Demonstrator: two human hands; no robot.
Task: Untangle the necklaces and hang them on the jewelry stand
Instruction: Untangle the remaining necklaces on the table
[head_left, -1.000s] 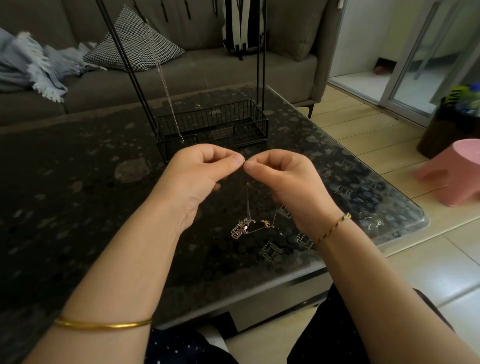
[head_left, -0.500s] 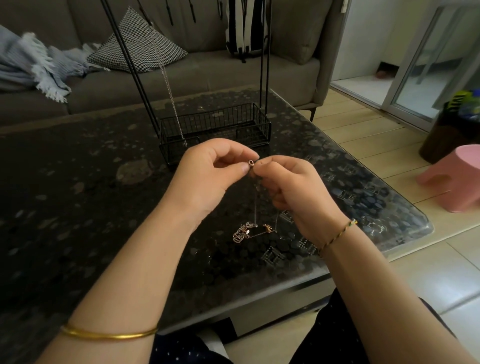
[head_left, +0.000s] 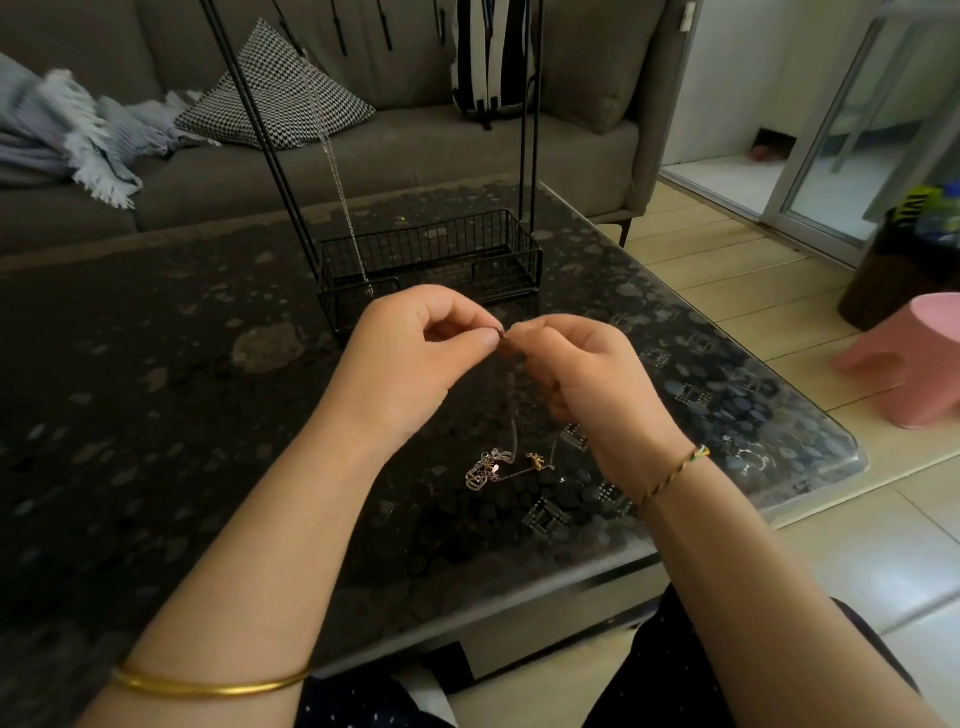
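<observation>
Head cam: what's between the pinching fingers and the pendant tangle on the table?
A thin chain hangs from where left hand and right hand pinch it down to the pendant tangle. Head view.

The jewelry stand (head_left: 431, 260) is cut off above; the necklace end (head_left: 502, 336) is blurred.

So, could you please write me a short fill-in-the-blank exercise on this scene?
1. The left hand and right hand pinch a necklace that runs up from the tangle on the ___.
2. A chain hangs from the ___.
3. The stool is ___.
Missing words: table, stand, pink.
</observation>
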